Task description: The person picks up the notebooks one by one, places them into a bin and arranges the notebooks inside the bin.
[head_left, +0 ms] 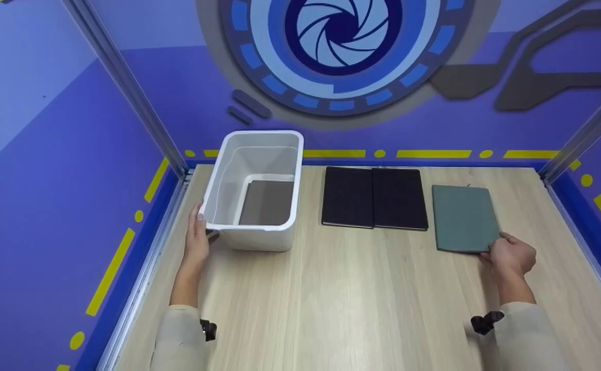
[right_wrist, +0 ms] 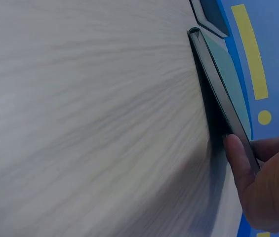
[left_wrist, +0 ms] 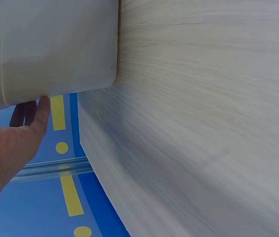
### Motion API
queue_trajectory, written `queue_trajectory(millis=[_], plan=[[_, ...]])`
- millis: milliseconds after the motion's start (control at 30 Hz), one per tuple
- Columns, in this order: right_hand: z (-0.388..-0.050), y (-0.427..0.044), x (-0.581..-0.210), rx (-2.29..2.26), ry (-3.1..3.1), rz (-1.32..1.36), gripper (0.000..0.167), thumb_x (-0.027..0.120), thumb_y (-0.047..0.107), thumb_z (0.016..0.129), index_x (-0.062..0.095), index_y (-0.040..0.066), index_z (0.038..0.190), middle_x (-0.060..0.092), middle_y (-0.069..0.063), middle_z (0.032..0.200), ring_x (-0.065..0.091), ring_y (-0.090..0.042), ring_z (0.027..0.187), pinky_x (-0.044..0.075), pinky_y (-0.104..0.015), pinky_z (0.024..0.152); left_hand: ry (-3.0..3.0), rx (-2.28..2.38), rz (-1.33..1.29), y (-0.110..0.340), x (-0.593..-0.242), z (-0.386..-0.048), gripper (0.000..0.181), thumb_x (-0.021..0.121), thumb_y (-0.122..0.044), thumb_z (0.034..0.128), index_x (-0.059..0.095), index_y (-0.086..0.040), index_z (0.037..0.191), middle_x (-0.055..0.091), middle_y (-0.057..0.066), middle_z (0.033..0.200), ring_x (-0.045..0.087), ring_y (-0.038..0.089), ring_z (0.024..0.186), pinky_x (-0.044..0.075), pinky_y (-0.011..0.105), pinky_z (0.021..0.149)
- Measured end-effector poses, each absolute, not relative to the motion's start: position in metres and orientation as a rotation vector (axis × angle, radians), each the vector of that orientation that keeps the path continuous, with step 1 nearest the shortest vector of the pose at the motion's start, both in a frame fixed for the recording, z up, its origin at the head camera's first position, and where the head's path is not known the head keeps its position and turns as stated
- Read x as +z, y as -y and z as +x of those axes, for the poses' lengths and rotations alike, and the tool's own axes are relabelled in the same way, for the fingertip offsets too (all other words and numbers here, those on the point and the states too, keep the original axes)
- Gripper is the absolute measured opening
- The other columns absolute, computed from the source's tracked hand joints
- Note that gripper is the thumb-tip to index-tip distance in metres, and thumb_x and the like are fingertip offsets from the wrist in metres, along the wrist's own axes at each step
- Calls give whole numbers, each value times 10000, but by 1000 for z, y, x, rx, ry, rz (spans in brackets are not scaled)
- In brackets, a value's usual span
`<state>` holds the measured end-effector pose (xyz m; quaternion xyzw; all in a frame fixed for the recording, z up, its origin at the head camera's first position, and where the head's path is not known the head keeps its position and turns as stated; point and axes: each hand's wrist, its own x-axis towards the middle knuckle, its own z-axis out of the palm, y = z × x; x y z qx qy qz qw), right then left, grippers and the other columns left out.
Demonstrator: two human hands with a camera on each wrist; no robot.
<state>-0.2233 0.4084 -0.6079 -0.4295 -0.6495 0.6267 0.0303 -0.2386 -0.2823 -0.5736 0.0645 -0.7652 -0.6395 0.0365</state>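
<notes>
My left hand (head_left: pixel 196 242) holds the white plastic bin (head_left: pixel 256 239) at its near left corner, by the rim. In the left wrist view its fingers (left_wrist: pixel 41 116) touch the bin's outer wall. A flat brown-grey rectangle (head_left: pixel 267 203) lies on the bin's floor. At the right, my right hand (head_left: pixel 513 255) pinches the green notebook (head_left: pixel 465 219) by its near right corner. The right wrist view shows the notebook (right_wrist: pixel 218 81) tilted, its near edge raised off the table with shadow below, between thumb and fingers.
Two black notebooks (head_left: pixel 348 197) lie side by side, touching, between bin and green notebook. They rest on a light wooden table (head_left: pixel 352 299). Patterned blue-purple walls (head_left: pixel 177 98) stand behind and at both sides, with metal posts (head_left: pixel 125 77) at the corners.
</notes>
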Motion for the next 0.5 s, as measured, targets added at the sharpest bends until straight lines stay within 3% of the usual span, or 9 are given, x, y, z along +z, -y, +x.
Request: queue_trajectory(millis=[233,500], plan=[[-222,-412,-606,2119,1756,-1261,599,489,6,1049,484,223,1607,239,-68,1782,741,-35,636,642,-255,678,2318,-1975,203,282,-572,-239,582,211,-419,1181,122,-251,1730,193,138,1778,260,394,1622,296,668,1285],[-222,-411,-605,2286,1422,-1225,629,559,-61,1041,464,186,1612,267,-68,1773,742,-19,670,647,-284,650,2315,-2015,236,281,-574,-238,584,210,-433,1178,108,-271,1731,200,173,1764,328,439,1577,325,679,1267]])
